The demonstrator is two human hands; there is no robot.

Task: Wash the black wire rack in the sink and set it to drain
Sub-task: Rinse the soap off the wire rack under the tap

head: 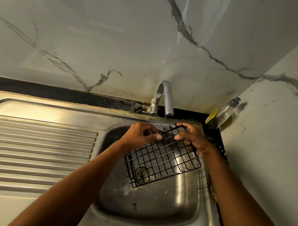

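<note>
Head view: both my hands hold the black wire grid rack (161, 161) tilted over the stainless steel sink basin (153, 206), its far end raised beneath the curved chrome tap (166, 96), its near end low over the round drain (142, 174). My left hand (140, 135) has its fingers (157, 136) pinched on a wire at the rack's upper left edge. My right hand (196, 143) has its fingers (180, 135) curled round the upper right corner. A thin stream of water (161, 123) falls from the spout onto the top of the rack between my hands.

I judge this the rinsing step; draining is not yet done. Next I must turn the rack so water reaches the lower wires, then carry it left to the ribbed steel draining board (37, 147) beside the basin.

A clear pump bottle (227, 110) leans in the corner behind my right hand, near enough to knock. The spout hangs close over the raised edge, so a straight lift could strike it.
</note>
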